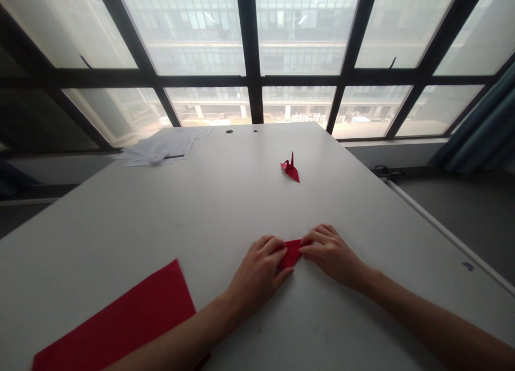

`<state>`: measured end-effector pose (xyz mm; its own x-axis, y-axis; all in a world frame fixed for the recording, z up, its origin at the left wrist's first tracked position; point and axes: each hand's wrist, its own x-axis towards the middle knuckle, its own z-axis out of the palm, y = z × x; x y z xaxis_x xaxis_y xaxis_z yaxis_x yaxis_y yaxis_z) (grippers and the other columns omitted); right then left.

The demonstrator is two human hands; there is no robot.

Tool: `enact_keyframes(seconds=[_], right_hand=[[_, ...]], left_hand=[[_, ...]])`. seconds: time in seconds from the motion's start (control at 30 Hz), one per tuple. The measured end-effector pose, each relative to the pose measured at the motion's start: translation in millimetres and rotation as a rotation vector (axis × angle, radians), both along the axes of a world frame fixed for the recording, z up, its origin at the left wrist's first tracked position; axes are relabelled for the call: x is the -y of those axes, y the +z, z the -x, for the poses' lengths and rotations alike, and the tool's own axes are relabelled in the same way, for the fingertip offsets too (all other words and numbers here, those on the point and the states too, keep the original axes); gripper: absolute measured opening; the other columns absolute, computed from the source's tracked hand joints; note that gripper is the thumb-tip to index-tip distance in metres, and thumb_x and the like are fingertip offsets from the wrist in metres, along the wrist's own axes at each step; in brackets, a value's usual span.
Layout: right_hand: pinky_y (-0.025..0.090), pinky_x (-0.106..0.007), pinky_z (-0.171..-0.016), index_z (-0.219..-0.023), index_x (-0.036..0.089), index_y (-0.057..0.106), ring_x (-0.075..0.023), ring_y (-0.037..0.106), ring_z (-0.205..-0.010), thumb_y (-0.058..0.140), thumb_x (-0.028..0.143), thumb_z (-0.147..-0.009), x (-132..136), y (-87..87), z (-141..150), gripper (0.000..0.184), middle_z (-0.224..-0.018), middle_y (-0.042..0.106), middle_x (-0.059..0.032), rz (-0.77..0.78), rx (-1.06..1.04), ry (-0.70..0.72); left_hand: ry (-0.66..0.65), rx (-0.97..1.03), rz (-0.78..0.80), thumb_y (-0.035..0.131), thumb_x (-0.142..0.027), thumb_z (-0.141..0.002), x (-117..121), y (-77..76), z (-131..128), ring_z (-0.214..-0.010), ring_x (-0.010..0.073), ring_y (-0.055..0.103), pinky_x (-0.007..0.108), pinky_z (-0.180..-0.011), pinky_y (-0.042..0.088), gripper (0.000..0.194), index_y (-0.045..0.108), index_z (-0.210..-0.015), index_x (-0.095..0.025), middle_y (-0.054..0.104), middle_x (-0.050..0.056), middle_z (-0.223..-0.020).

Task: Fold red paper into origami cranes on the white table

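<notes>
A small folded piece of red paper [290, 254] lies on the white table between my two hands. My left hand [263, 264] rests over its left side, fingers bent onto the paper and thumb near its lower edge. On the other side, my right hand [328, 253] pinches the upper right edge between thumb and fingers. Parts of the paper are hidden under both hands. Farther up the table stands a finished red paper crane [290, 168], apart from my hands.
A large red sheet [120, 317] lies at the lower left, partly under my left forearm. White papers with a dark pen [174, 156] are spread at the far left of the table [225, 199]. Windows [201, 28] stand behind, and a blue curtain [478, 130] hangs at right.
</notes>
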<state>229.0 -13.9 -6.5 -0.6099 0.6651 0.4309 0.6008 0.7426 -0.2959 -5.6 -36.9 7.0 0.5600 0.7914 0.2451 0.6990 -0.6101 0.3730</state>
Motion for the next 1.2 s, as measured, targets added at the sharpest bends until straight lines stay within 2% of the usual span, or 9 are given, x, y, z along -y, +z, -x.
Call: enact_keyframes(seconds=[0.07, 0.17, 0.37, 0.6, 0.73, 0.87, 1.03, 1.2], right_hand=[[0.039, -0.038, -0.092, -0.092, 0.026, 0.074, -0.0182, 0.059, -0.086, 0.06, 0.022, -0.096, 0, -1.0, 1, 0.014, -0.089, 0.07, -0.0025, -0.019, -0.006, 0.016], [0.038, -0.037, -0.091, -0.093, 0.025, 0.073, -0.0173, 0.058, -0.084, 0.061, 0.023, -0.096, 0, -1.7, 2, 0.013, -0.086, 0.07, -0.0022, -0.046, -0.013, 0.027], [0.036, -0.037, -0.092, -0.088, 0.024, 0.072, -0.0176, 0.056, -0.084, 0.06, 0.02, -0.096, 0, -4.2, 4, 0.015, -0.087, 0.068, -0.0023, -0.067, -0.006, -0.003], [0.035, -0.038, -0.09, -0.082, 0.022, 0.069, -0.0189, 0.055, -0.086, 0.061, 0.02, -0.095, 2, -5.0, 10, 0.015, -0.085, 0.065, -0.0021, 0.072, -0.066, -0.133], [0.033, -0.039, -0.09, -0.079, 0.022, 0.067, -0.019, 0.057, -0.087, 0.068, 0.022, -0.09, -2, -6.6, 12, 0.011, -0.084, 0.065, -0.0005, 0.167, -0.104, -0.241], [0.034, -0.038, -0.088, -0.08, 0.022, 0.067, -0.0187, 0.058, -0.087, 0.065, 0.023, -0.091, -5, -6.1, 9, 0.012, -0.085, 0.065, -0.0006, 0.22, -0.119, -0.275], [0.036, -0.038, -0.086, -0.079, 0.021, 0.066, -0.0195, 0.059, -0.087, 0.062, 0.021, -0.09, -8, -5.0, 1, 0.012, -0.086, 0.065, -0.0015, 0.249, -0.137, -0.333], [0.036, -0.039, -0.084, -0.077, 0.021, 0.067, -0.0222, 0.058, -0.089, 0.062, 0.022, -0.087, -7, -4.8, 1, 0.012, -0.087, 0.066, -0.0034, 0.263, -0.101, -0.402]], left_hand=[[0.006, -0.013, -0.005, 0.07, -0.028, -0.087, 2, 4.0, -1, -0.11, 0.0247, 0.056, 0.042, -0.1, 0.045, 0.022, 0.069, -0.108, -0.022, 0.067, 0.005, -0.11], [0.019, -0.017, -0.037, 0.066, -0.022, -0.089, 3, 7.4, -2, -0.109, 0.0253, 0.056, 0.045, -0.1, 0.041, 0.02, 0.068, -0.109, -0.022, 0.067, 0.005, -0.11], [0.01, 0.015, -0.054, 0.06, -0.018, -0.091, 0, 3.7, 0, -0.103, 0.0231, 0.057, 0.041, -0.098, 0.04, 0.008, 0.067, -0.091, -0.022, 0.07, 0.003, -0.104], [0.083, 0.033, -0.037, 0.057, -0.018, -0.093, -4, 1.7, -1, -0.097, 0.0214, 0.058, 0.04, -0.095, 0.04, 0.011, 0.065, -0.086, -0.021, 0.07, 0.002, -0.097], [0.122, 0.043, -0.032, 0.058, -0.027, -0.095, -5, 1.9, -4, -0.094, 0.021, 0.058, 0.044, -0.103, 0.034, 0.015, 0.066, -0.083, -0.022, 0.07, 0.001, -0.092], [0.147, 0.052, -0.029, 0.057, -0.025, -0.095, -9, -0.6, -4, -0.091, 0.0203, 0.059, 0.047, -0.107, 0.031, 0.017, 0.067, -0.082, -0.022, 0.07, 0.001, -0.089], [0.156, 0.099, -0.024, 0.061, -0.025, -0.093, -14, -5.0, -4, -0.089, 0.02, 0.06, 0.045, -0.105, 0.035, 0.014, 0.068, -0.082, -0.021, 0.07, 0.001, -0.09], [0.16, 0.139, -0.011, 0.063, -0.023, -0.092, -18, -9.0, -4, -0.088, 0.0201, 0.06, 0.039, -0.094, 0.043, 0.012, 0.069, -0.082, -0.021, 0.07, 0.003, -0.092]])
